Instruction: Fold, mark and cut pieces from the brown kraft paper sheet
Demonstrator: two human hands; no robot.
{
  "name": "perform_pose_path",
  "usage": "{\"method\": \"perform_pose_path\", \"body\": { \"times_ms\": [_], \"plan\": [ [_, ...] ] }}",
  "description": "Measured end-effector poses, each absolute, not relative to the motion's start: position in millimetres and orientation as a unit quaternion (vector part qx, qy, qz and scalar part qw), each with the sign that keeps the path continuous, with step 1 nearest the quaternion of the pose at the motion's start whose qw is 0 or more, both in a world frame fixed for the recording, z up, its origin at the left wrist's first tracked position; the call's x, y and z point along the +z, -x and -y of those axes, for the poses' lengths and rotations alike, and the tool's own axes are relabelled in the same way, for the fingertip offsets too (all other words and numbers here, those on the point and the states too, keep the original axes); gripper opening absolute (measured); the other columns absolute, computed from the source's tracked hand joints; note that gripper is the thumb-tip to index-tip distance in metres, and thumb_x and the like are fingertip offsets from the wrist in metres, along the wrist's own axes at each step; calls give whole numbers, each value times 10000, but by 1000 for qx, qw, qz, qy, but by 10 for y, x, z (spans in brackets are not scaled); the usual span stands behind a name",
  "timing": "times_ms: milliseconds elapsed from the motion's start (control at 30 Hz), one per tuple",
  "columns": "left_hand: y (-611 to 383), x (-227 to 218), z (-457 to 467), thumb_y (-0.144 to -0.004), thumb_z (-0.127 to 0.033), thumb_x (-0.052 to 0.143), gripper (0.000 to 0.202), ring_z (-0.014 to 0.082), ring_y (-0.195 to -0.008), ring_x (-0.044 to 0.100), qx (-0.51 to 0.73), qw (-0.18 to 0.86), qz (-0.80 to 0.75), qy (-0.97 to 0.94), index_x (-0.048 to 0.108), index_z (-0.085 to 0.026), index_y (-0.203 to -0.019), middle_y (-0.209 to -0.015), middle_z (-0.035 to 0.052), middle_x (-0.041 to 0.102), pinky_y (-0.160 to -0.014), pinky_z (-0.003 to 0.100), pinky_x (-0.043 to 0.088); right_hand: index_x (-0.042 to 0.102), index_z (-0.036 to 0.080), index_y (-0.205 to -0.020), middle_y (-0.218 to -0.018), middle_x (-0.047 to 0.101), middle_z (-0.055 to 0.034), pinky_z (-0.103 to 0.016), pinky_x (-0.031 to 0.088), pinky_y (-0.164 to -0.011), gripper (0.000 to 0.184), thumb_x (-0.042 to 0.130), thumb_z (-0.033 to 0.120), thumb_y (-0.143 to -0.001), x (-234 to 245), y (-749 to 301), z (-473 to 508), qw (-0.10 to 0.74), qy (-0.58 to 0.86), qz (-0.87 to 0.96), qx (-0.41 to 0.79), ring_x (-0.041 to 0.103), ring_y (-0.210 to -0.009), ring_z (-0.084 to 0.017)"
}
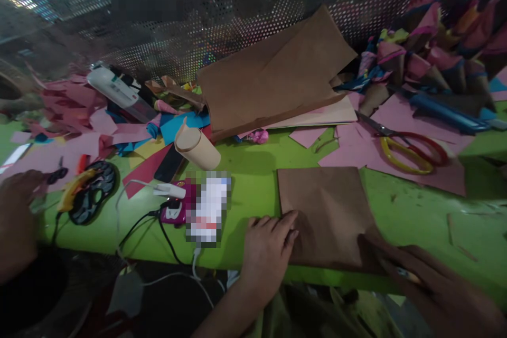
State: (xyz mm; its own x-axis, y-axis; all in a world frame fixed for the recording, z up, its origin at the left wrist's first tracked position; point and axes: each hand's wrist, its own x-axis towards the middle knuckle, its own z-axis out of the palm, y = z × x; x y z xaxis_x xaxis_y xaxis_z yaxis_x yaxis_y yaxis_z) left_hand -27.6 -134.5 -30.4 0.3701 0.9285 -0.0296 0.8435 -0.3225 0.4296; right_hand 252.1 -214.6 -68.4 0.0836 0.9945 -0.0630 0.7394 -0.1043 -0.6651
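Observation:
A folded sheet of brown paper [328, 200] lies flat on the green table in front of me. On its left edge rests my left hand [269, 245], fingers bent close together and holding the paper down. My right hand [431, 280], a little blurred, is at the lower right corner of the sheet with its fingertips on the paper. Inside its curled fingers shows a slim object [406, 273] with a pale, patterned part; its kind is hidden. Scissors [412, 150] with yellow and red handles lie open on pink paper beyond my right hand.
A large stack of brown paper [273, 74] leans at the back. Left of me are a roll of cream paper [198, 148], a phone [209, 208], a magenta power strip [180, 203] with cables over the edge, and a tape roll [95, 193]. Another person's hand [18, 211] is far left.

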Motion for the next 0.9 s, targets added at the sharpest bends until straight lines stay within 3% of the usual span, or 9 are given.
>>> {"method": "perform_pose_path", "body": {
  "times_ms": [433,667,900],
  "plan": [
    [275,-304,1321,-992,-207,596,352,208,-851,687,115,185,-550,-806,642,-273,-1334,-1018,7,797,-750,372,491,672,488,-1297,-1109,740,-23,-337,589,-667,395,499,399,-953,-645,-2481,2125,233,702,614,275,751,-903,-252],
    [267,-297,1325,-988,-196,599,364,206,-851,693,106,175,-556,-806,644,-275,-1341,-1026,14,798,-758,365,504,690,424,-1306,-986,725,-18,-306,563,-651,400,499,416,-954,-644,-2480,2115,229,704,614,276,721,-759,-219],
    [266,-298,1319,-984,-185,600,358,197,-822,690,109,148,-547,-816,647,-267,-1329,-986,11,797,-725,349,487,676,359,-1349,-1013,739,-27,-253,570,-671,417,485,393,-981,-690,-2512,2089,218,681,650,259,731,-809,-188]
  ]
}}
